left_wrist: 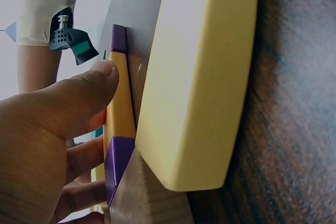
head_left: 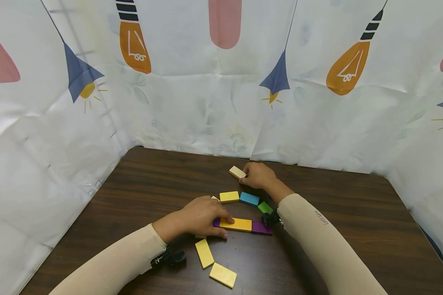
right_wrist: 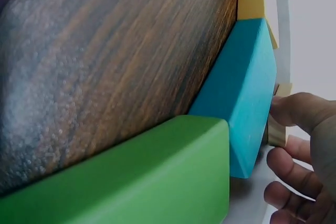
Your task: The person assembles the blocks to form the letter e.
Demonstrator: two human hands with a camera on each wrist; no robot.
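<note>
My left hand rests over the left end of a straight row, fingertips touching an orange block. Purple blocks sit at both ends of that row. At the back of the table, my right hand pinches a plain wooden block between thumb and fingers. In the right wrist view the thumb lies on this wooden block, beyond the blue block. Between the hands, a yellow block, a blue block and a green block form a curve.
Two pale yellow blocks lie at an angle near the front, close to the left wrist. A plain wooden block is partly hidden beside the left hand. The dark wooden table meets a patterned white curtain behind.
</note>
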